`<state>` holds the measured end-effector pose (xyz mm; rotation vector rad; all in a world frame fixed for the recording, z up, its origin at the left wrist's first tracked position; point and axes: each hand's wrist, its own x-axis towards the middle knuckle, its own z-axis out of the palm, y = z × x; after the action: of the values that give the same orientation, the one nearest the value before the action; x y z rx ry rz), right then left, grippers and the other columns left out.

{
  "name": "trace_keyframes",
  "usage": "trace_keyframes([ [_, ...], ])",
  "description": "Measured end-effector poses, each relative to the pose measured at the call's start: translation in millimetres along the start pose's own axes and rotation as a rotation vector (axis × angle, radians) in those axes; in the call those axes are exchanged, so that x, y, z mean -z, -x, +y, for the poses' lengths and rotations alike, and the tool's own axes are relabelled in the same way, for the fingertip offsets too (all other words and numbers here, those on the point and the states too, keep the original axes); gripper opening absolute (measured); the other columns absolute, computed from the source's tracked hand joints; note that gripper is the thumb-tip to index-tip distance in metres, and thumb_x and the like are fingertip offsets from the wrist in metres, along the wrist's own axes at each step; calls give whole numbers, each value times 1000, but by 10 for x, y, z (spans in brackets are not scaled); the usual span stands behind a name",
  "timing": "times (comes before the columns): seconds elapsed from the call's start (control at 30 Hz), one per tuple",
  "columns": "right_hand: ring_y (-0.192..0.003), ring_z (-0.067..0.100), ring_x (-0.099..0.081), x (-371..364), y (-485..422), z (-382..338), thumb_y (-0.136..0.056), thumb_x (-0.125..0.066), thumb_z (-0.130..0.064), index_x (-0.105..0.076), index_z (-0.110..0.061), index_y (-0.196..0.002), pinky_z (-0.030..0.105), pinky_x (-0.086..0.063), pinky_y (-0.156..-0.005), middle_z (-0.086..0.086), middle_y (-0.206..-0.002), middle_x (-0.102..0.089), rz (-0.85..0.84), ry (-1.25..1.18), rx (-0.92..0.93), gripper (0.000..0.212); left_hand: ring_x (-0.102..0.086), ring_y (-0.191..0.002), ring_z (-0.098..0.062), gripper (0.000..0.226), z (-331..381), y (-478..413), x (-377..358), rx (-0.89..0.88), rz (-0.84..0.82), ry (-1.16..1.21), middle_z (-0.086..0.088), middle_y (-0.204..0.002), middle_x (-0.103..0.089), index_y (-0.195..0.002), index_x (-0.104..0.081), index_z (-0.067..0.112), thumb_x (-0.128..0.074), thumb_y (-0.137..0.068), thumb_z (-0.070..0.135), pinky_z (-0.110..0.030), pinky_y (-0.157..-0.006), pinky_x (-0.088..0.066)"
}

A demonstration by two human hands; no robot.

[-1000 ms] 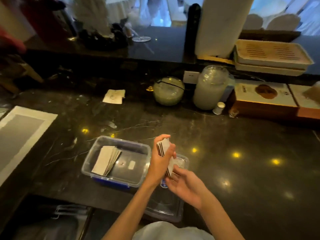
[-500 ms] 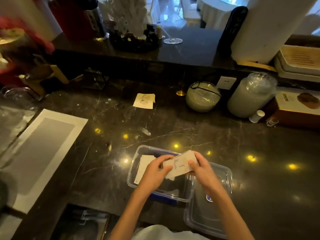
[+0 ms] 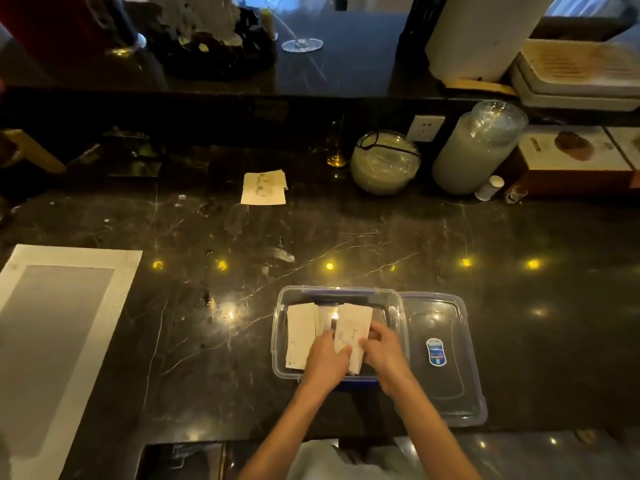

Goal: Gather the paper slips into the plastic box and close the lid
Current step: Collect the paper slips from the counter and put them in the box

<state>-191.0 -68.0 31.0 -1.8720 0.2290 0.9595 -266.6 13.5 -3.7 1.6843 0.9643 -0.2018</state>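
Note:
A clear plastic box (image 3: 394, 306) with blue clips stands on the dark marble counter near its front edge. Inside it, at the left, lies a stack of paper slips (image 3: 299, 327). My left hand (image 3: 325, 358) and my right hand (image 3: 384, 348) both grip a second bundle of slips (image 3: 353, 329), held low inside the box to the right of the first stack. The clear lid (image 3: 440, 362) lies flat on the counter, touching the box's right side. A few more slips (image 3: 264, 188) lie farther back on the counter.
A grey and white placemat (image 3: 52, 327) covers the counter's left end. At the back right stand a round glass jar (image 3: 384, 162), a tall frosted jar (image 3: 474, 150), a small white bottle (image 3: 489, 188) and a printed carton (image 3: 568, 157). A raised ledge runs behind them.
Both hands carried the bundle of slips from above the lid leftward and down into the box. The view also shifted, so the box now sits further right.

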Motion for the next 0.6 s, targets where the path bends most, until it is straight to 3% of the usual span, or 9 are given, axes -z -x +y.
trace_keyframes([
  [0.07, -119, 25, -62, -40, -81, 28, -96, -48, 5, -60, -11, -129, 35, -58, -88, 11, -127, -67, -10, 101, 18, 38, -61, -111, -18, 30, 38, -83, -26, 7, -11, -77, -3, -125, -63, -121, -58, 21, -60, -92, 21, -24, -82, -48],
  [0.17, -122, 26, -61, -89, -205, 43, -97, -50, 1, -62, -11, -126, 38, -58, -92, 11, -129, -66, 5, 195, 47, 34, -59, -97, -14, 22, 68, -210, -56, 62, -39, -106, -5, -120, -65, -114, -60, 21, -60, -92, 21, -14, -62, -40],
  [0.23, -123, 27, -60, -103, -266, 43, -97, -51, -1, -62, -11, -127, 40, -57, -93, 12, -130, -65, 17, 217, 52, 33, -60, -97, -15, 23, 63, -275, -79, 87, -62, -79, -7, -119, -66, -116, -62, 18, -58, -93, 21, -19, -67, -47],
  [0.3, -125, 28, -59, -109, -282, 47, -98, -52, -3, -61, -11, -129, 41, -57, -94, 11, -133, -64, 13, 241, 56, 33, -62, -100, -19, 23, 80, -297, -97, 119, -73, -63, -9, -119, -65, -115, -63, 17, -57, -94, 22, -32, -82, -56],
  [0.37, -126, 28, -58, -109, -278, 59, -99, -50, -6, -59, -12, -131, 40, -56, -95, 11, -135, -62, -12, 258, 51, 33, -62, -106, -24, 26, 82, -321, -107, 147, -73, -65, -10, -122, -62, -119, -62, 16, -55, -95, 24, -40, -93, -56],
  [0.53, -128, 28, -56, -44, -242, 5, -99, -48, -4, -54, -15, -137, 43, -53, -99, 10, -138, -60, -63, 214, 10, 39, -62, -114, -24, 28, 78, -339, -93, 128, -77, -38, -8, -130, -63, -124, -60, 17, -52, -98, 17, -33, -91, -56],
  [0.6, -128, 27, -56, -23, -208, -55, -98, -47, 0, -52, -18, -140, 46, -53, -100, 9, -138, -60, -95, 182, 8, 45, -60, -117, -24, 32, 114, -337, -21, 91, -58, -34, -8, -132, -60, -129, -57, 18, -52, -97, 14, -37, -93, -56],
])
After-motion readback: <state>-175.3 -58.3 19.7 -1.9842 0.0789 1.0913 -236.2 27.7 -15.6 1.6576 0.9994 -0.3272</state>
